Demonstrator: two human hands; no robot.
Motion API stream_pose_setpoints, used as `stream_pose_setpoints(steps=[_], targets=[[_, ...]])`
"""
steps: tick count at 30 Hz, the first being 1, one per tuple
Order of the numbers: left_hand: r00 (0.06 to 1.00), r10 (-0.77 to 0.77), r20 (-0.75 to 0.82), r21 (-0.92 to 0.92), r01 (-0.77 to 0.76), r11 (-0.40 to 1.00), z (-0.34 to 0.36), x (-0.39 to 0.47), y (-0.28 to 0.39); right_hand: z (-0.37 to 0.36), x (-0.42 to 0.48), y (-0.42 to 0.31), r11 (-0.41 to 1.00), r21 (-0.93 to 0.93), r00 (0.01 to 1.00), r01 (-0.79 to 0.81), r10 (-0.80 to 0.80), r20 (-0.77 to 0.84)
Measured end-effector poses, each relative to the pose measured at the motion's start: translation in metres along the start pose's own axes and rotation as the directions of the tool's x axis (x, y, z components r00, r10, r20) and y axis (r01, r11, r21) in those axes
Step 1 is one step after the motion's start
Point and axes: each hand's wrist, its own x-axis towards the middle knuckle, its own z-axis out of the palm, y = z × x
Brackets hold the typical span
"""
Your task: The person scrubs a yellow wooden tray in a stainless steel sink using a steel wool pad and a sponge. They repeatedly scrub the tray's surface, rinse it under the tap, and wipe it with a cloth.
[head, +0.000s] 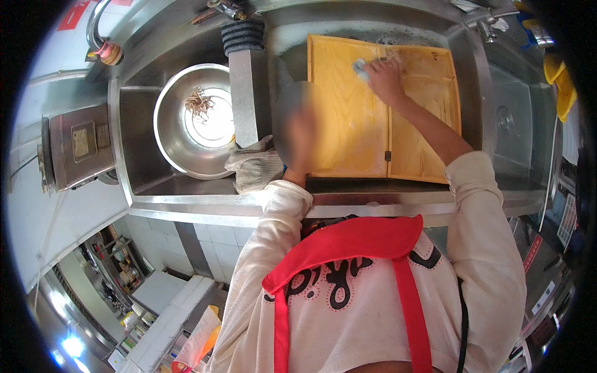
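Note:
A hinged wooden box [347,112] lies opened flat in the middle basin of a stainless steel sink, wet along its upper edge. My right hand [386,80] presses a small grey-blue scrubbing pad or cloth [360,69] on the wood near the upper hinge. At the box's left edge is my left hand [302,133], largely blurred, so its fingers and any hold on the box cannot be made out. Foamy water [291,37] shows beyond the box.
A steel bowl [175,158] with thin brown strips [199,103] stands in the left basin. Knit gloves [256,168] and a striped dark cloth [242,36] lie on the divider [243,98]. Faucets [227,9] line the back; another basin [508,140] is at right.

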Motion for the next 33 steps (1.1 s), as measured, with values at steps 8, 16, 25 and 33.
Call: stream_pose_setpoints(steps=[8,16,25,33], targets=[[0.994,-0.106,0.033,-0.035,0.107,0.994,-0.009,0.0,0.017,-0.049,-0.12,-0.08,0.895,0.399,0.933,0.201,-0.298,0.199],[0.998,0.066,0.003,0.015,-0.066,0.998,-0.011,0.003,0.01,-0.011,-0.021,-0.018,0.84,0.535,0.946,0.089,-0.239,0.219],[0.998,0.036,-0.045,0.072,-0.033,0.997,-0.007,0.002,0.007,-0.005,-0.005,-0.016,0.981,0.184,0.994,0.068,-0.081,0.069],[0.999,-0.05,-0.006,0.058,0.051,0.997,-0.007,0.004,-0.007,-0.036,-0.021,-0.02,0.866,0.5,0.997,-0.015,-0.022,0.068]])
